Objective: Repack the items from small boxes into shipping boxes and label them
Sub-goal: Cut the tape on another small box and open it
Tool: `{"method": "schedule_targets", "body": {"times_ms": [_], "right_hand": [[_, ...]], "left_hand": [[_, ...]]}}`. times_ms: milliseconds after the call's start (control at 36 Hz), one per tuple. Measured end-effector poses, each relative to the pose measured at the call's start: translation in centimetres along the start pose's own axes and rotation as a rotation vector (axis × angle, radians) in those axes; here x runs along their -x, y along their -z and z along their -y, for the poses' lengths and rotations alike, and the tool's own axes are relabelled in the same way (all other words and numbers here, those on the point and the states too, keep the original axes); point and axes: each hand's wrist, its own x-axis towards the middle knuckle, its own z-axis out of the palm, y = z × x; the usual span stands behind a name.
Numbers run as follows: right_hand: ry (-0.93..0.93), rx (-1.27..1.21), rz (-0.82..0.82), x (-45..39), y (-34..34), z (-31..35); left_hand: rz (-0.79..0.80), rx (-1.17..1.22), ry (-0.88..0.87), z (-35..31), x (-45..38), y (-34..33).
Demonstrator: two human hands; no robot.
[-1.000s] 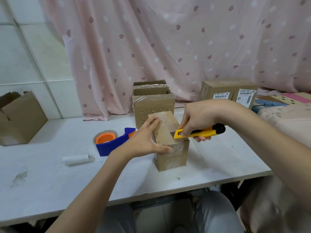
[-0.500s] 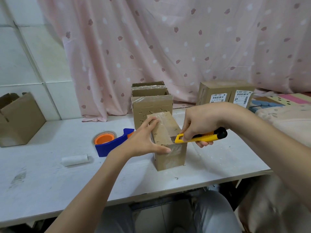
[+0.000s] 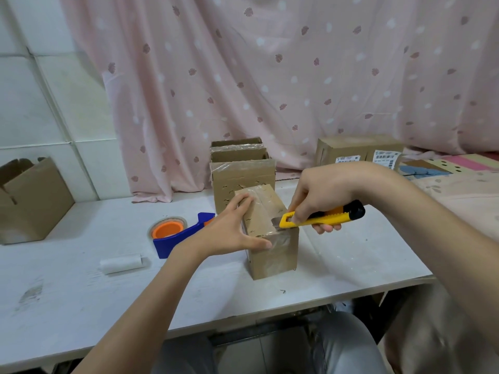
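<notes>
A small taped cardboard box (image 3: 272, 252) stands upright in the middle of the white table (image 3: 81, 306). My left hand (image 3: 229, 230) rests on its left side, fingers straight along the top and thumb on the front edge. My right hand (image 3: 321, 195) grips a yellow and black utility knife (image 3: 324, 218), whose blade tip touches the top right edge of the box. Behind it stand more small taped boxes (image 3: 240, 171) in a row. An open shipping box (image 3: 29, 198) lies at the far left.
A blue tape dispenser with an orange roll (image 3: 172, 233) lies left of the box. A white roll of paper (image 3: 121, 263) lies nearer the front. Two labelled boxes (image 3: 359, 151) sit at the back right by a pink curtain (image 3: 270, 76).
The knife has slid along the box's top toward its near right edge. My left hand has stayed on the box.
</notes>
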Motion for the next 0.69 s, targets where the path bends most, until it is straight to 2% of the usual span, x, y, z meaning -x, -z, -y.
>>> {"method": "schedule_targets", "body": {"times_ms": [83,194,361,528,583,639,694], "right_hand": [[-0.006,0.013,-0.003,0.4,0.2,0.1],[-0.01,-0.015,-0.088,0.9,0.7,-0.3],[-0.067,-0.286,-0.355,-2.2,0.1,-2.8],[-0.197,-0.543,-0.364,-6.9,-2.0,-5.5],[-0.224,-0.516,-0.39,-8.4,-2.9,-5.9],[-0.27,-0.387,-0.43,-9.2,-3.8,-5.9],[-0.296,-0.335,-0.407,-9.7,-4.6,-5.7]], "left_hand": [[0.016,-0.002,0.0,0.2,0.3,0.2],[0.03,0.032,0.029,1.3,0.7,0.8],[0.036,0.03,0.022,1.0,1.3,1.1],[0.047,0.049,0.006,1.2,1.4,0.9],[0.048,0.027,0.005,1.1,1.4,0.8],[0.053,0.012,0.006,1.0,1.4,0.8],[0.059,-0.004,0.011,1.0,1.4,0.8]]}}
